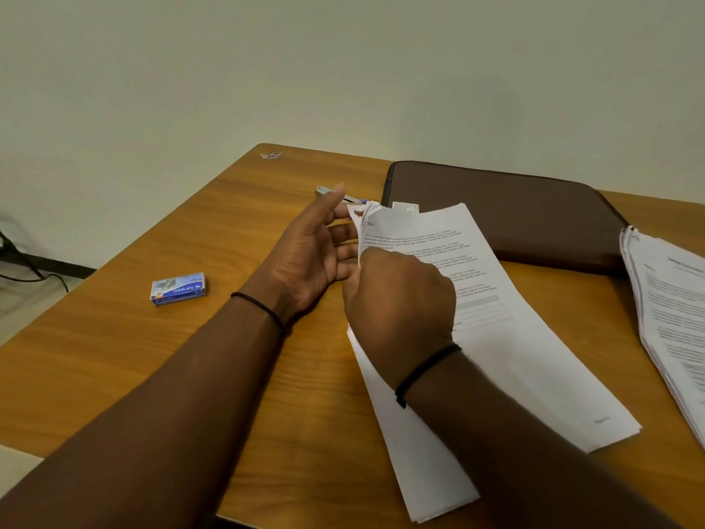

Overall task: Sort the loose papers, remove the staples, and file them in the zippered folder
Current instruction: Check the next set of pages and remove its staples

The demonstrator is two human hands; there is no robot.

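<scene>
A stack of printed papers (507,360) lies fanned on the wooden table (152,357), its top-left corner lifted. My right hand (400,299) rests on top of this stack, its curled fingers pinching the left edge near the corner. My left hand (313,250) is beside that edge, palm turned to the right, thumb up and straight fingers reaching behind the lifted sheets. The brown zippered folder (515,208) lies closed and flat just beyond the papers. A second paper stack (671,318) lies at the right edge of view.
A small blue staple box (178,288) sits on the table left of my left forearm. A silver and blue tool (324,190) is partly hidden behind my left thumb. A small scrap (271,156) lies near the table's far corner. Cables (30,269) run on the floor at left.
</scene>
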